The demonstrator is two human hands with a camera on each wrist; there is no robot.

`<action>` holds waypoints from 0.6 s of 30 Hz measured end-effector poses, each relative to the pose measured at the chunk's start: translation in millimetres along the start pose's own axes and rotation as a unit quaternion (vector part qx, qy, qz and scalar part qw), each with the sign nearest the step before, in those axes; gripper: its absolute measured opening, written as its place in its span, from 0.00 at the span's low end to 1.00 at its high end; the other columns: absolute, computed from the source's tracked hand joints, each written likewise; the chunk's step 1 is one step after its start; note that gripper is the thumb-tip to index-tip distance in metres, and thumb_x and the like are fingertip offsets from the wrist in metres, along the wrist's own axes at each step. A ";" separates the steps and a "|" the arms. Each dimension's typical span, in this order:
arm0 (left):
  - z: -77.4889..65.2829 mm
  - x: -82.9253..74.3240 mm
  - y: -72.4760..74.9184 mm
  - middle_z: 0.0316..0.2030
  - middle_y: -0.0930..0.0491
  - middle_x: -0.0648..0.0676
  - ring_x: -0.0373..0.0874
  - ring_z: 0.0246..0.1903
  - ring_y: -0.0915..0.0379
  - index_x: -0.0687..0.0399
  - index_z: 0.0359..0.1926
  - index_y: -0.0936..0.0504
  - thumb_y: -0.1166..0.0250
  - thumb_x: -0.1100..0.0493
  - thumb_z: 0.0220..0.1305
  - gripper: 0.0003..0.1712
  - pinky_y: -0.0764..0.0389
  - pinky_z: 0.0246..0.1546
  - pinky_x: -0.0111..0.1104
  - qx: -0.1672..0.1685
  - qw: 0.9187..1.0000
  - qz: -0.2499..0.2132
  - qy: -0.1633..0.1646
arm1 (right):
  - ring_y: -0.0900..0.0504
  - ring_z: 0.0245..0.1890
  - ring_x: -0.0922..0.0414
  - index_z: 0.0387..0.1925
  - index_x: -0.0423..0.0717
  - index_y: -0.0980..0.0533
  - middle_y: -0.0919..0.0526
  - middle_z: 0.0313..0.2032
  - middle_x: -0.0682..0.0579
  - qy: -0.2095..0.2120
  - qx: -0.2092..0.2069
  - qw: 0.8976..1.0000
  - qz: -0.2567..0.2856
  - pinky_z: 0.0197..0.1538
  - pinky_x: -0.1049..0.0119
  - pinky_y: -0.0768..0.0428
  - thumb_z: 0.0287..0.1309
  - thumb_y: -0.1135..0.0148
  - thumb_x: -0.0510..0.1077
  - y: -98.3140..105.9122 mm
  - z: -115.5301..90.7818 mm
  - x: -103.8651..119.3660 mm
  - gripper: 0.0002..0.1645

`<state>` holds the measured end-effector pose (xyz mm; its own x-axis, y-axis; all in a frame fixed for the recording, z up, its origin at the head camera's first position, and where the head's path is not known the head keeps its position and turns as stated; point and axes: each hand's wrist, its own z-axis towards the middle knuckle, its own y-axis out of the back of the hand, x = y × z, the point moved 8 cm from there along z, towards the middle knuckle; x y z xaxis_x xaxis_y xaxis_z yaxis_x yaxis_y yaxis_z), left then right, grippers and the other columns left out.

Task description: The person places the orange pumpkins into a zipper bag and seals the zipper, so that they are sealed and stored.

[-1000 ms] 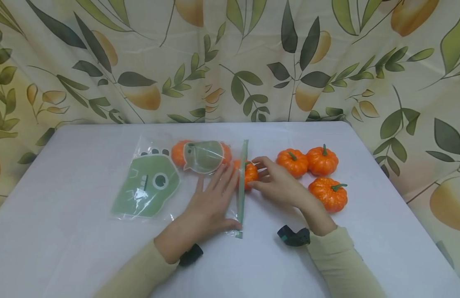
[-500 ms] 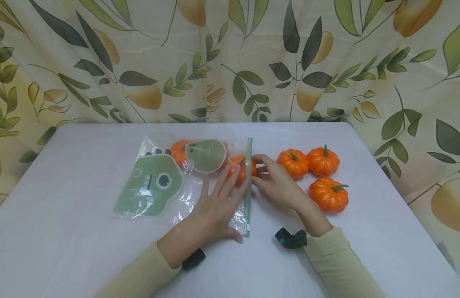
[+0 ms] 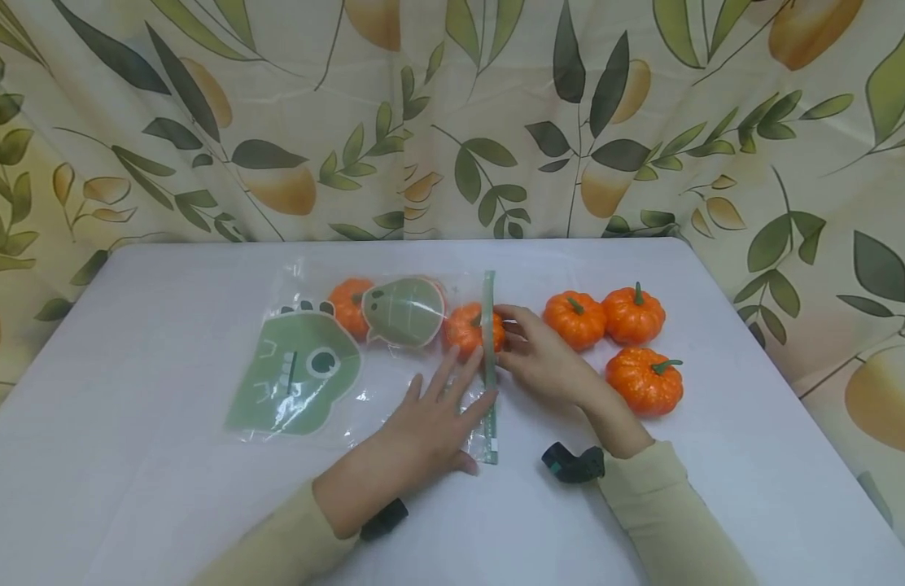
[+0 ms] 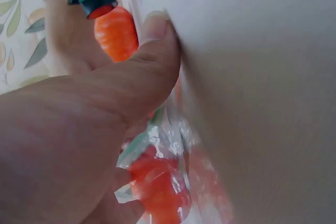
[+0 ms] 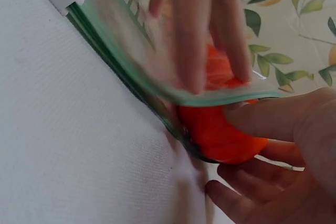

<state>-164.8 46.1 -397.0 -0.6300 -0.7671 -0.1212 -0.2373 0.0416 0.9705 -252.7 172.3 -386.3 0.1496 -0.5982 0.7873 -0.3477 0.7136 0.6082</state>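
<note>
A clear zip bag [image 3: 295, 382] with green dinosaur prints lies flat on the table, its green zip edge facing right. Inside are a small orange pumpkin [image 3: 347, 308] and, mostly covered by a green print, what looks like a second. Another pumpkin [image 3: 467, 327] sits in the bag's mouth, partly under the zip edge. My right hand [image 3: 544, 358] holds this pumpkin from the right; in the right wrist view, thumb and fingers [image 5: 262, 119] lie on either side of it. My left hand [image 3: 423, 431], fingers spread, rests on the bag's near right part.
Outside the bag, to the right, sit three more orange pumpkins: one at the left [image 3: 575, 320], one at the back [image 3: 634, 316] and one nearer [image 3: 645, 381]. A white cloth covers the table [image 3: 130, 488]. A leaf-patterned curtain [image 3: 452, 122] hangs behind.
The pumpkin at the mouth now lies farther inside, as the zip edge has shifted right over it. My left hand has slid slightly nearer and right along the bag.
</note>
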 end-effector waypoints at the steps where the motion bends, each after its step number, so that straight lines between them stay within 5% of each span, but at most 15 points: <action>1: -0.5 0.8 1.7 0.79 0.76 0.54 0.57 0.78 0.80 0.37 0.79 0.51 0.32 0.35 0.55 0.56 0.41 0.71 0.59 -0.005 1.000 -0.008 -0.003 | 0.31 0.69 0.40 0.73 0.43 0.44 0.37 0.72 0.40 0.000 0.001 1.000 0.005 0.67 0.46 0.29 0.64 0.39 0.38 -0.3 0.2 -0.5 0.40; 7: -2.2 3.3 9.9 0.79 0.75 0.54 0.58 0.78 0.79 0.41 0.79 0.53 0.29 0.34 0.51 0.62 0.46 0.73 0.59 -0.035 0.999 -0.017 -0.016 | 0.30 0.69 0.42 0.71 0.43 0.40 0.34 0.70 0.42 0.001 -0.016 1.000 0.010 0.68 0.46 0.30 0.63 0.37 0.40 1.0 1.6 -0.3 0.38; 12: -3.2 -2.3 14.7 0.80 0.71 0.55 0.58 0.79 0.77 0.37 0.78 0.49 0.28 0.34 0.51 0.59 0.52 0.72 0.64 -0.044 0.999 0.021 -0.010 | 0.27 0.65 0.46 0.70 0.44 0.37 0.29 0.66 0.45 0.002 -0.043 0.999 -0.004 0.67 0.49 0.27 0.62 0.35 0.42 4.2 1.8 1.6 0.37; 18: -6.2 -14.6 15.7 0.78 0.52 0.58 0.59 0.76 0.53 0.25 0.72 0.37 0.30 0.39 0.57 0.42 0.38 0.69 0.59 -0.047 0.996 0.071 -0.010 | 0.23 0.62 0.45 0.70 0.44 0.37 0.27 0.65 0.43 -0.026 -0.044 0.999 -0.006 0.64 0.49 0.25 0.62 0.35 0.43 3.7 2.7 -2.8 0.37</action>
<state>-154.7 53.9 -378.8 -0.6678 -0.7441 0.0154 -0.0750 0.0879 0.9933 -257.0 175.7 -386.5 0.1039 -0.6232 0.7751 -0.2631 0.7343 0.6257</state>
